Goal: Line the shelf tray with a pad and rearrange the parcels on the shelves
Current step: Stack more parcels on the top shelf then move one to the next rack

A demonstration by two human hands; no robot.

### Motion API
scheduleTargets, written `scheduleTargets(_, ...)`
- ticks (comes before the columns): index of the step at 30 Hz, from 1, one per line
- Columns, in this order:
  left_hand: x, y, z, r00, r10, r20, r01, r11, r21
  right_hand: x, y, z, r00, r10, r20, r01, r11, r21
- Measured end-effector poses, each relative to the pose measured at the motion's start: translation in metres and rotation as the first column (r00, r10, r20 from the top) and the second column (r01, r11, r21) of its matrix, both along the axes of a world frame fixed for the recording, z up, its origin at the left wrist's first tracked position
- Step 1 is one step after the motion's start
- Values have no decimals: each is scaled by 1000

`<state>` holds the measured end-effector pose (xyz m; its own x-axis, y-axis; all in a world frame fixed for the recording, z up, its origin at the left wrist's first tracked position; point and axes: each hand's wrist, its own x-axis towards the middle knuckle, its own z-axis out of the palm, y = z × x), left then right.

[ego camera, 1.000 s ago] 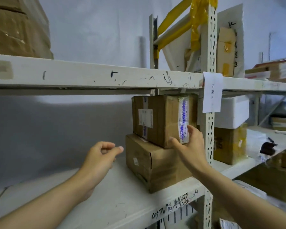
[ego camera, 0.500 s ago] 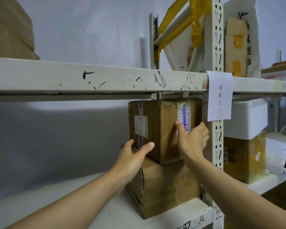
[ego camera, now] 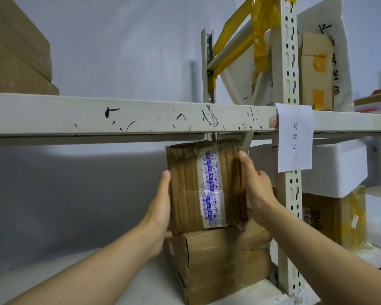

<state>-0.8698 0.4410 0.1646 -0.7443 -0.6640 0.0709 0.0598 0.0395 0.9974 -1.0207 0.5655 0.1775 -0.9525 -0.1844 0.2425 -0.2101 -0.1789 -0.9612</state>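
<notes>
Both bare forearms rise from the bottom corners toward mid-frame, where the left hand (ego camera: 160,211) lies flat, fingers straight and pointing up, and the right hand (ego camera: 256,190) faces it, forefinger stretched upward and its other fingers wrapped out of sight.
</notes>
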Motion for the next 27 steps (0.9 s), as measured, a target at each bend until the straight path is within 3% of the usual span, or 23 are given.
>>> scheduleTargets(2, 2, -6, 0, 999, 27, 43, -32, 992, 125, 2, 0, 3, 996, 90, 1, -90, 994, -57)
scheduleTargets(7, -1, -12, -3, 999, -24, 35, 11, 938, 347, 14, -4, 11, 971, 117, -209, -134, 989, -66)
scheduleTargets(11, -5, -14, -2, 998, -60, 24, 48, 939, 342, 22, -8, 14, 938, 136, -318, -137, 990, 18)
scheduleTargets(15, -2, -17, 1, 1000, -21, 23, 11, 936, 352, 25, -11, 20, 941, 139, -308, -123, 990, 71)
scheduleTargets(22, 6, -28, -4, 999, 48, 18, -51, 882, 468, 20, -12, 26, 939, 147, -310, -157, 988, -8)
scheduleTargets(27, 8, -30, -8, 1000, -31, 4, 25, 887, 460, 38, -2, 36, 926, 136, -351, -148, 989, -7)
